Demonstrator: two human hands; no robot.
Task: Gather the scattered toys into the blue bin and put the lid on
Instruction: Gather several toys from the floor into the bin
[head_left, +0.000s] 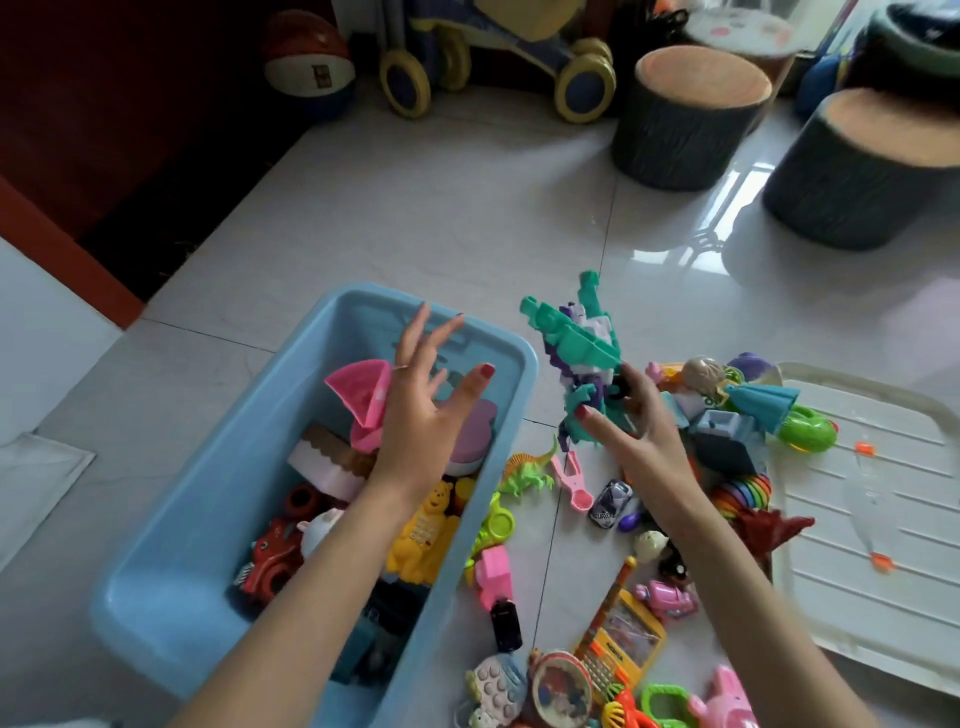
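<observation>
Right hand pinches the teal-and-purple plastic robot dinosaur by its lower body, above the floor beside the blue plastic bin; left hand fingers spread; looks light, rigid, with floppy jointed limbs, so hold the torso.

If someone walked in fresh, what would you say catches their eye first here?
Probably the teal-and-purple plastic robot toy, gripped by the right hand above the floor at centre. Next, the open left hand hovering over the pale blue plastic bin, already half full, and the white ribbed lid lying at right.
</observation>
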